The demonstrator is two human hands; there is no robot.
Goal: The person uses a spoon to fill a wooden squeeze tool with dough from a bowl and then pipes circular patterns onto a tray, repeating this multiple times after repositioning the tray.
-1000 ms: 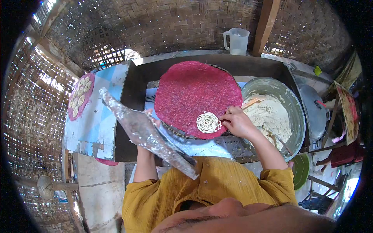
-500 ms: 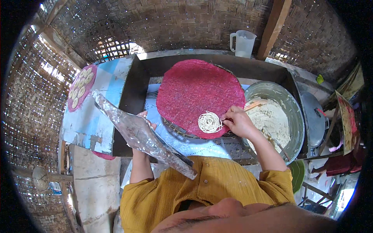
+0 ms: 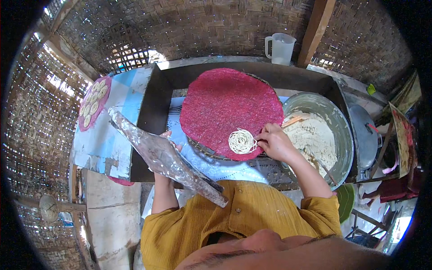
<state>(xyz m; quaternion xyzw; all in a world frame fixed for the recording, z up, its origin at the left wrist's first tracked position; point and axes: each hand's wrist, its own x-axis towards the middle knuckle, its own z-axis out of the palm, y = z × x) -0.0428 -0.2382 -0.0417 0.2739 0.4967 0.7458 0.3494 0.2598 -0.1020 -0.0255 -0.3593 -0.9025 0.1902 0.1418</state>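
My left hand [image 3: 168, 139] grips a long, tapered, grey tool [image 3: 164, 159] smeared with white residue, which covers much of that hand and slants across the left of my work area. A round pink mesh sheet [image 3: 229, 101] rests on a woven round tray [image 3: 202, 150]. On the sheet's lower right lies a coil of thin pale strands [image 3: 241, 141]. My right hand [image 3: 272, 141] is at the coil's right side with fingers pressed together; what is between the fingertips is too small to make out.
A basin [image 3: 342, 139] of pale doughy mixture stands right, beside a lidded pot [image 3: 362, 139]. A panel [image 3: 112, 121] at left bears a pink sheet with several pale coils [image 3: 93, 108]. A jug [image 3: 281, 49] stands by the woven wall [image 3: 189, 31]. Another person's maroon-clothed part [image 3: 391, 189] shows far right.
Compared with a second ago, the slanted tool sits a little further left and the whole view has shifted slightly. My right hand has barely moved beside the coil.
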